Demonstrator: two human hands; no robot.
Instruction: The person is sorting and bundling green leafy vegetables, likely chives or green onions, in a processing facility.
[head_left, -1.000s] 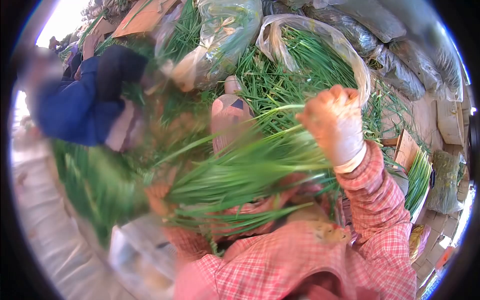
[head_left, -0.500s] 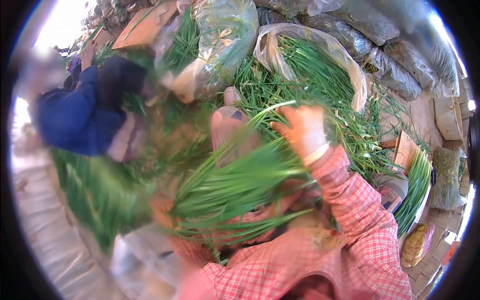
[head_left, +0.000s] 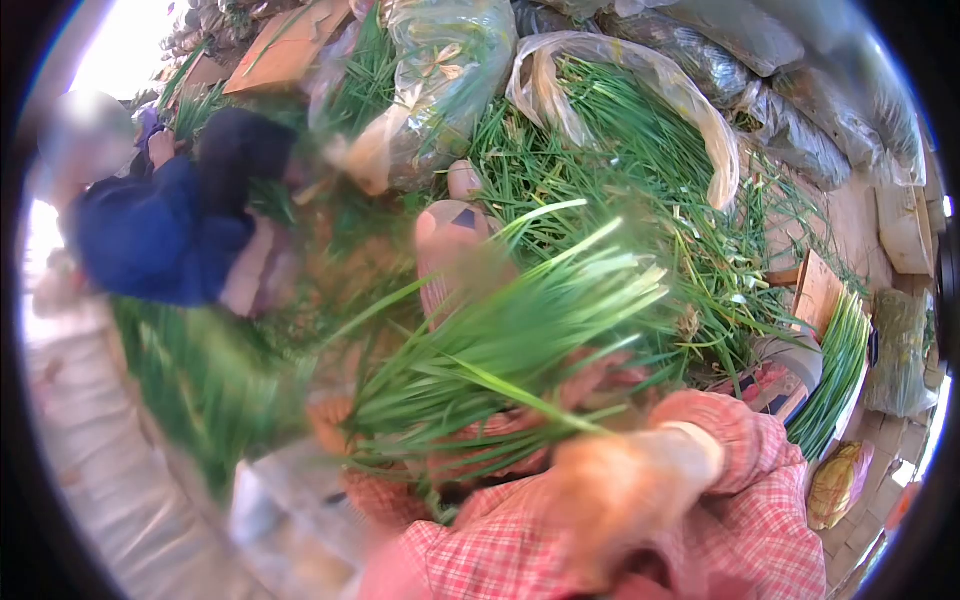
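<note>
A loose bunch of long green leaves lies slantwise before my chest, its pale ends toward the upper right. At its lower left end my left hand is closed round the leaves, partly hidden by them. My right hand is close to my chest, below the bunch, and motion smears its fingers. One thin leaf reaches from the bunch to the edge of that hand. Behind the bunch, a heap of cut leaves spills from an open clear plastic bag.
At the left a person in blue sits beside more leaves. Filled plastic bags are stacked at the back right. A neat green bundle lies at the right by a cardboard piece.
My right hand has moved from the pale ends of the bunch down toward my chest. The bunch's pale ends now show more fully. The other person's hand has shifted slightly.
</note>
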